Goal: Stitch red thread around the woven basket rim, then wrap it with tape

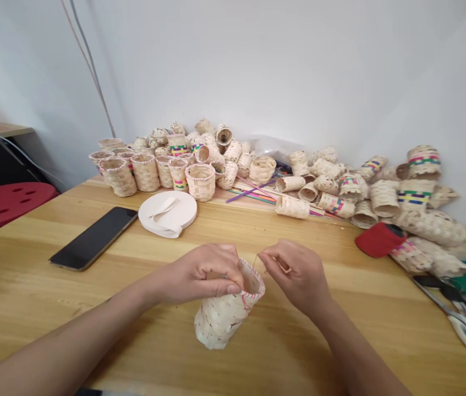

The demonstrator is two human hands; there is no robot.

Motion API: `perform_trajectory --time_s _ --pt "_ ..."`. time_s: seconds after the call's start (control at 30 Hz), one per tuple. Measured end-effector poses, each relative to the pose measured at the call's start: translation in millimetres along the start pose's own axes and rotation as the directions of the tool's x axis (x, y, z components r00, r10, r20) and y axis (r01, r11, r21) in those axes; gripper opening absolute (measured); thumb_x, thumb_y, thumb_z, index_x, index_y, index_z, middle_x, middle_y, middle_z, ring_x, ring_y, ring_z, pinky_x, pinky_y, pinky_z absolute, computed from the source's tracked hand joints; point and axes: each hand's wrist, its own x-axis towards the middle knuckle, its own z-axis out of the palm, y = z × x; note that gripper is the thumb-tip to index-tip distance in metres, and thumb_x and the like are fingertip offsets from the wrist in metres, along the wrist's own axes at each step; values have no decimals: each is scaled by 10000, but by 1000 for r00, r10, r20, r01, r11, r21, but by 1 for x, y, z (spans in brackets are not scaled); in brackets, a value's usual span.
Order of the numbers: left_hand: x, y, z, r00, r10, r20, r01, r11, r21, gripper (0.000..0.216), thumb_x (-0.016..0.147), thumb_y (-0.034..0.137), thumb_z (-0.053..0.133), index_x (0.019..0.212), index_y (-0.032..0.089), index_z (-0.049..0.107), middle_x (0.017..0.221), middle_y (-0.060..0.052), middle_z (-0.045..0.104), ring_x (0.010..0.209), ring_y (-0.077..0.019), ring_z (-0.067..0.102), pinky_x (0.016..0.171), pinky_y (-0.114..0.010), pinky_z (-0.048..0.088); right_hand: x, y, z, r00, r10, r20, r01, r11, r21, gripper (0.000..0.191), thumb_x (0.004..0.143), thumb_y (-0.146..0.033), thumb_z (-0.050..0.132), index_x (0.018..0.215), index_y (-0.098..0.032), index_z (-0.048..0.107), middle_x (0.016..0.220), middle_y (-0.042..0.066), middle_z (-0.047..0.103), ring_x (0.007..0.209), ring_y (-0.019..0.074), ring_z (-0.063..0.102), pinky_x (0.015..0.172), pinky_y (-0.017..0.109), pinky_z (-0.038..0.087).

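My left hand grips the rim of a small woven basket, which tilts to the right just above the wooden table. The rim carries a white band stitched with red thread. My right hand is pinched close to the rim's right side, fingertips together on a thin needle or thread that I can barely make out. Both forearms reach in from the bottom edge.
A heap of several small woven baskets lines the back of the table. A roll of white tape and a black phone lie at the left. Red thread spool, scissors at right; red stool at far left.
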Motion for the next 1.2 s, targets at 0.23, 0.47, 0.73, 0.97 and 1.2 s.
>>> perform_trajectory --time_s 0.23,0.47,0.73,0.97,1.2 --pt "1 1 0 1000 -5 -1 5 1000 -27 216 914 274 513 887 155 691 888 -103 723 852 -180 629 809 -318 444 -1 24 -9 961 93 -260 -172 938 -301 283 896 -246 500 619 -191 500 525 -32 426 484 109 395 504 255 284" --pt "0 2 -1 997 51 49 -52 999 11 180 911 228 518 879 150 676 836 -85 709 794 -163 606 788 -305 428 -2 31 -3 968 149 -201 -211 919 -332 266 916 -272 475 688 -180 576 590 1 536 560 136 494 554 262 322" --pt "-1 -4 1 960 228 -164 -111 845 524 110 883 151 547 889 144 656 823 -52 695 759 -160 535 732 -285 389 -2 6 -8 986 -9 -164 7 1000 -10 153 905 -227 522 990 -189 644 569 -35 513 487 111 453 490 233 337" --pt "-1 -9 4 953 275 -128 -136 764 631 128 897 186 529 881 142 649 769 -45 680 738 -168 524 705 -284 394 -5 -4 3 969 -241 55 231 962 148 101 908 -196 537 956 -192 626 666 5 592 621 135 522 570 246 368" --pt "-4 1 -4 984 151 -91 -87 865 494 93 880 157 552 937 151 625 896 -70 666 853 -164 578 774 -273 433 -5 0 4 972 -181 153 151 971 187 86 920 -163 506 920 -181 590 757 13 625 690 125 547 640 229 389"
